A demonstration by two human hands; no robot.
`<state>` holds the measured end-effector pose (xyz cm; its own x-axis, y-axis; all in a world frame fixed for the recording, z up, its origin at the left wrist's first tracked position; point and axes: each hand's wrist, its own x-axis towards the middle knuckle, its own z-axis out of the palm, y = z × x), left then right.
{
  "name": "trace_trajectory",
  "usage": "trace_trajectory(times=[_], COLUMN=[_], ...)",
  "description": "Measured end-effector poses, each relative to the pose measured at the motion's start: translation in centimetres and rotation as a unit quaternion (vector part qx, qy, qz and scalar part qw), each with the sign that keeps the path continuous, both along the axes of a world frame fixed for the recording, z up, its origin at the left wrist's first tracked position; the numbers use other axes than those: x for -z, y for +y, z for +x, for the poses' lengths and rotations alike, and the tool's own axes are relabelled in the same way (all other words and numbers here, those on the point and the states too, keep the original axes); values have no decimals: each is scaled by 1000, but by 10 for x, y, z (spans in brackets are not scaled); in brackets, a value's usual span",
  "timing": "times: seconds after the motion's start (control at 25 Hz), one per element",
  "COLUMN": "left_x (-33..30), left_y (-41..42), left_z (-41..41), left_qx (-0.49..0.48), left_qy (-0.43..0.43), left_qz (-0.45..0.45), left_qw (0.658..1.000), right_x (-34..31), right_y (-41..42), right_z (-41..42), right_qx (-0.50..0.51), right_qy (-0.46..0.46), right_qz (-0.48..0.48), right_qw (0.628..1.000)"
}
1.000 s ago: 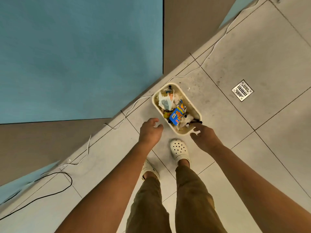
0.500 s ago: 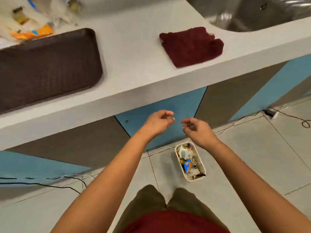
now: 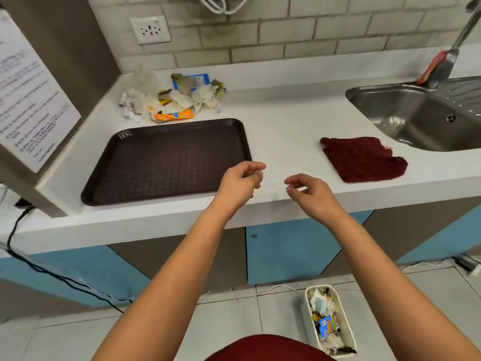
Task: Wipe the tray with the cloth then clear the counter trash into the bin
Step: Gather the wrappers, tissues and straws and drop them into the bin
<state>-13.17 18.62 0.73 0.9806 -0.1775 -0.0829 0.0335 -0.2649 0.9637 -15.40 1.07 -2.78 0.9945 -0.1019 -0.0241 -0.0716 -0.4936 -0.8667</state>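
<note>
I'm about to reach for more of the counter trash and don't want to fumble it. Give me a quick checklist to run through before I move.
1. Both hands free: ok. The left hand and right hand hold nothing, fingers loosely curled.
2. Trash pile in view: ok, heaped at the back of the counter behind the tray.
3. Path to the pile: ok, though the reach passes over the tray, which carries nothing.
4. Bin has room: cannot tell; it already holds wrappers and looks fairly full.
5. Cloth out of the way: ok, lying flat beside the sink.
</note>
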Motion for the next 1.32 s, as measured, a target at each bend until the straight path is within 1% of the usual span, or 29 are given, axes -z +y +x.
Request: trace_trajectory(times=[0.2, 0.44, 0.64, 0.8, 0.96, 1.08, 1.24, 1.32], left_x=[-5, 4, 6, 4, -7, -14, -13, -11], left_y=[57, 90, 107, 118, 132, 145, 166, 178], left_z=[19, 48, 101, 161, 237, 289, 355, 382], left_qx=[-36, -85, -132, -175, -214, -233, -236, -218], left_qy=[-3, 22, 25, 24, -22, -60, -95, -88], left_qz=[-5, -17, 5, 17, 90, 150, 240, 294], left_qw=[999, 996, 991, 984, 972, 959, 937, 926], right_x=[-6, -5, -2, -3, -13, -18, -22, -24], right_y=[38, 53, 62, 66, 74, 84, 100, 111], right_z=[20, 53, 113, 176, 249, 298, 366, 395], right_qx=[-10, -27, -49, -64, -70, -96, -134, -156], right_qy=[11, 28, 29, 22, 1, -13, -23, -39], right_qz=[-8, -23, -35, -37, -43, -61, -127, -173], right_qw=[1000, 999, 998, 997, 997, 993, 983, 972])
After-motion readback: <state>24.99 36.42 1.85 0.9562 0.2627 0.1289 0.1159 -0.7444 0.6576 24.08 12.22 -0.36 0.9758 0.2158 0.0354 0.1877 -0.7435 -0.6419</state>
